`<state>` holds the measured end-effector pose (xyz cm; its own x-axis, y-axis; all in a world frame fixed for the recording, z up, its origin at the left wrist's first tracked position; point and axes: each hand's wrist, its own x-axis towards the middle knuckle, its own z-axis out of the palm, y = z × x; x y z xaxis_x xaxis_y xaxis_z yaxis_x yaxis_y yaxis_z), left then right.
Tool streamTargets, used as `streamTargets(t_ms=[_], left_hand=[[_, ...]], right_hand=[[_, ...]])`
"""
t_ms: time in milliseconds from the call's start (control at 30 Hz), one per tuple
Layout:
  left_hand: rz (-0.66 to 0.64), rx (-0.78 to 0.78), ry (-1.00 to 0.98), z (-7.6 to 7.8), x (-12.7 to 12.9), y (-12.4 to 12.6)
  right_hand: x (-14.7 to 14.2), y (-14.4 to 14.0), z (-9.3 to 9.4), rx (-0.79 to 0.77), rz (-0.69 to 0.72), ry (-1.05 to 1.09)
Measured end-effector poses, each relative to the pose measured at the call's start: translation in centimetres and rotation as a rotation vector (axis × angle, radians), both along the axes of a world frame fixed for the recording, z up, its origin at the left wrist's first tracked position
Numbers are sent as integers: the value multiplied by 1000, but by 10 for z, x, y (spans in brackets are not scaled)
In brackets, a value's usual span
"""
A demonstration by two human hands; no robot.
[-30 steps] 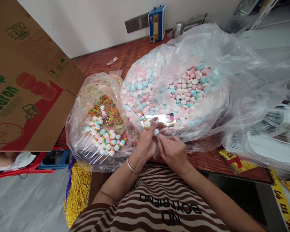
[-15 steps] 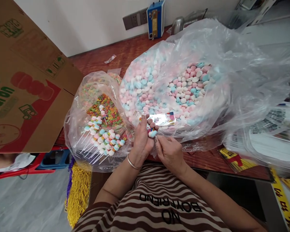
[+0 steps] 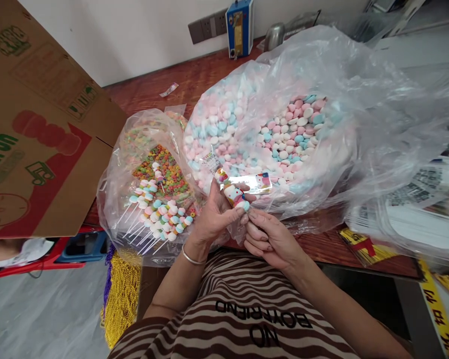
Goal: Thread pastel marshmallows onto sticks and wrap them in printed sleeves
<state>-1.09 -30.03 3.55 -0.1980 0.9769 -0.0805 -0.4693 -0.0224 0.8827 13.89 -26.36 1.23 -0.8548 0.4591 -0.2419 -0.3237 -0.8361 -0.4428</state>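
Observation:
My left hand [image 3: 213, 212] is closed around a candy skewer [image 3: 235, 195] in a clear wrapper with a colourful print. At its lower end my right hand [image 3: 271, 237] pinches with thumb and fingertips, probably on the stick, which the fingers hide. Behind the hands a shiny printed packet strip [image 3: 260, 182] lies on a big clear bag [image 3: 314, 55] of pink, white and blue button candies [image 3: 284, 139]. To the left, finished candy skewers [image 3: 164, 217] with white sticks rest in rows on a bag of small coloured ring candies [image 3: 164, 164]. A single short skewer [image 3: 157, 172] lies on the rings.
A large cardboard box [image 3: 48, 124] stands at the left. On the reddish wooden table [image 3: 145, 82] are a blue device [image 3: 240, 30] and a metal cup [image 3: 275, 36] by the wall. Bagged printed sheets [image 3: 426, 199] and a yellow packet [image 3: 364, 247] lie at the right.
The left hand's fingers have opened up around the wrapped skewer, so more of its print shows. The right hand has turned, its curled fingers now visible, still at the skewer's lower end.

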Motion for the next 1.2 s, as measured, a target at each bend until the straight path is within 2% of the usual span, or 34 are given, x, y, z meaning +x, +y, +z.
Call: streamTargets(t_ms=[133,367,533,767,867,1000,1200], left_hand=[[7,2,67,-5,1,-4],[140,-49,-50,-2,17,0],[135,-54,-80,7,20,1],[190,-71,-6,-1,27,0],[178,-38,-45,2,24,3],[144,38,-256,13,6,11],[181,7,-436,17,-5,23]], right_hand=[[-1,-2,1,-19,-12,34],[-5,-2,-1,12,-44,6],[-8,-6,0,35,-98,-19],[-13,-12,1,50,-112,1],[-12,-12,3,48,-147,-7],[-8,-10,5,42,-72,17],[-7,-13,-1,-45,144,100]])
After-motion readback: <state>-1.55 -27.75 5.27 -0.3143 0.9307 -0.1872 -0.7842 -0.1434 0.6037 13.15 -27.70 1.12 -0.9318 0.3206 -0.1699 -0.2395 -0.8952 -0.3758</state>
